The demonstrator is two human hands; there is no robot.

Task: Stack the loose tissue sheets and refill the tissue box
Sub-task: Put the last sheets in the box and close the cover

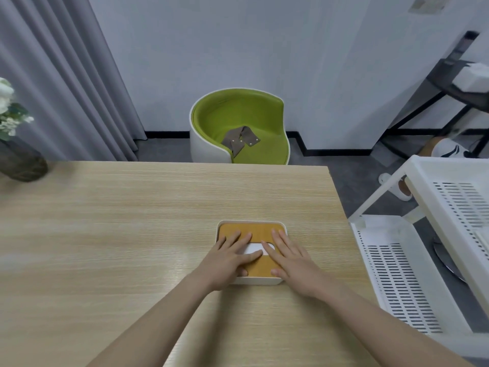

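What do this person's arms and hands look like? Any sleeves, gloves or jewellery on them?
Both forearms are bare from the bottom of the picture to the wrists, so no sleeves show. The left hand and the right hand wear no gloves. No watch, bracelet or ring is visible on either wrist or on the fingers. The nails look short and unpainted.

Both forearms are bare to the frame's edge, and seemingly no rings or watch are worn.

A pale wooden table (132,234) stands before a plain light wall (238,49), with grey curtains (66,75) hanging at the left. Beyond the table's far edge, 1 green tub chair (239,123) sits on the dark grey floor (344,165). A white perforated rack (436,234) stands beside the table's right edge.
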